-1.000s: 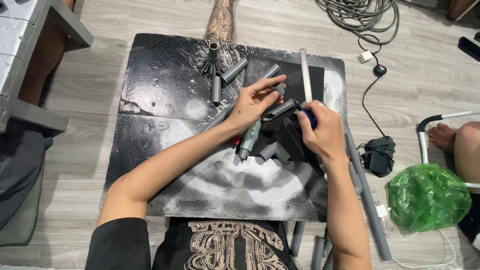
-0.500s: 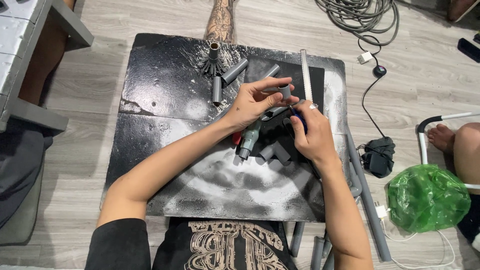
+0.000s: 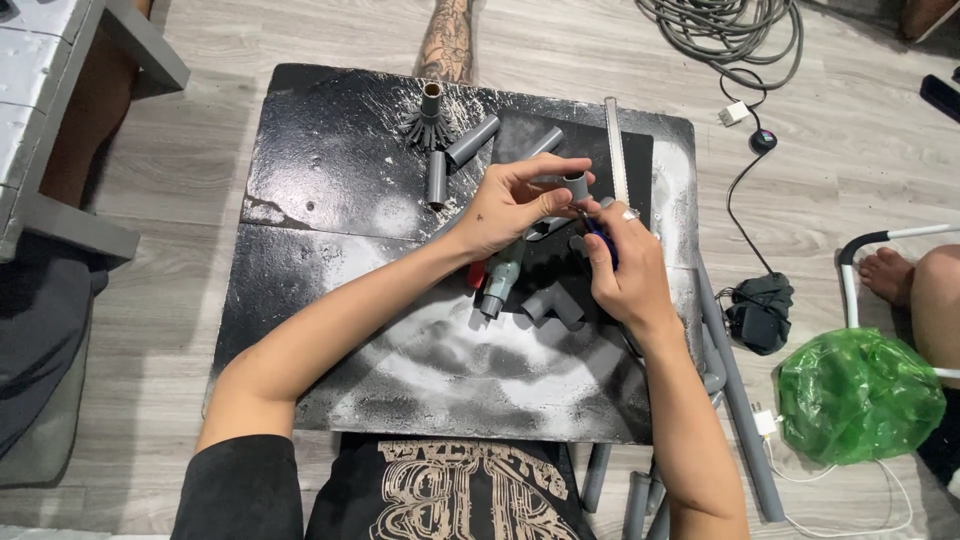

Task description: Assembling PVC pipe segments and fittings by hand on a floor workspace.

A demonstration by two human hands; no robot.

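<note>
The left hand (image 3: 510, 205) now lifts a short grey plastic pipe piece (image 3: 576, 186) higher than a moment ago, pinched in its fingertips above the black painted board (image 3: 330, 180). The right hand (image 3: 625, 265) has come up close, closed around a small blue tool (image 3: 600, 236) that touches the pipe piece. So the work on this piece is going on. Other grey pipe bits (image 3: 470, 140) lie on the board nearby.

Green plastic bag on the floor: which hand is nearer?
Right. The right hand is over the black board's right part, on the side of the green plastic bag. The left hand is farther off, toward the board's middle, holding a short grey pipe piece.
</note>
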